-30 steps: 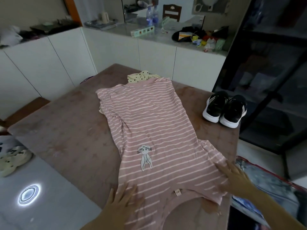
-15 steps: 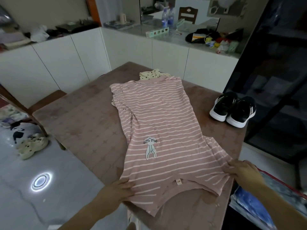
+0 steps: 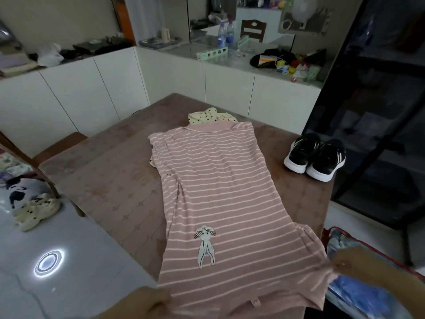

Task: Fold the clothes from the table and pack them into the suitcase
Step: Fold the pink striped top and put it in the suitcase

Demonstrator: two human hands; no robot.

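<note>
The pink white-striped fabric garment [image 3: 218, 192] lies flat on the brown star-patterned table [image 3: 110, 187] — the left hand [image 3: 147, 302] grips one shoulder, the right hand [image 3: 351, 261] pinches its sleeve.

table [image 3: 110, 180]: brown top, star-patterned
pink striped shirt [image 3: 218, 192]: spread lengthwise along the middle, rabbit print up
dotted cream garment [image 3: 207, 116]: partly under the shirt's far end
black sneakers [image 3: 315, 157]: side by side, upright, near the right edge

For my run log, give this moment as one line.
stage: shirt spread on table | left hand: grips shirt shoulder | right hand: pinches sleeve
</note>
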